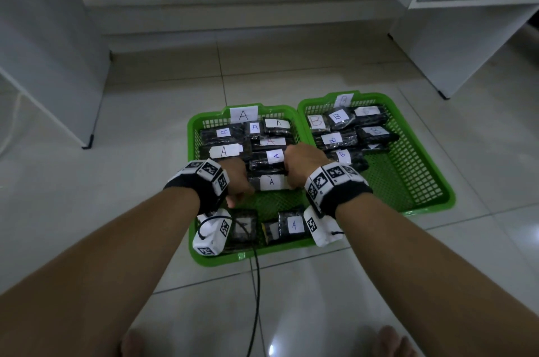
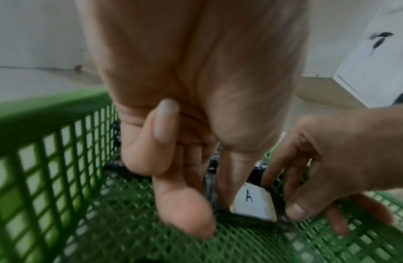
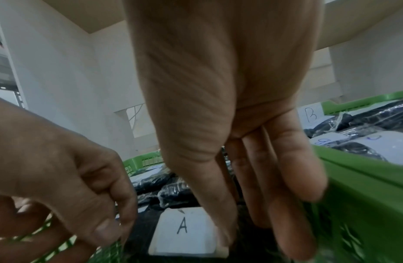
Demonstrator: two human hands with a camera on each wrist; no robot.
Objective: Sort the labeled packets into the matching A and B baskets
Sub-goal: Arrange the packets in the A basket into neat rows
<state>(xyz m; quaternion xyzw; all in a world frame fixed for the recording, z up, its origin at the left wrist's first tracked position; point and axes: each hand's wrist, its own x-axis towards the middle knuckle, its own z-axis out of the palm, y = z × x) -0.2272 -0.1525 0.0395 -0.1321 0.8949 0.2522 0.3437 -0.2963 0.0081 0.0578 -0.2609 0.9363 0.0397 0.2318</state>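
2 hands over basket A, beside basket B on floor. Left hand and right hand both touching ends of A packet, fingers mostly straight; firm grasp unclear.

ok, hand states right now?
Left hand: at the black plastic packet labelled A; grip cannot be told.
Right hand: pinches that packet's other end.

Near packet label behind wrist camera
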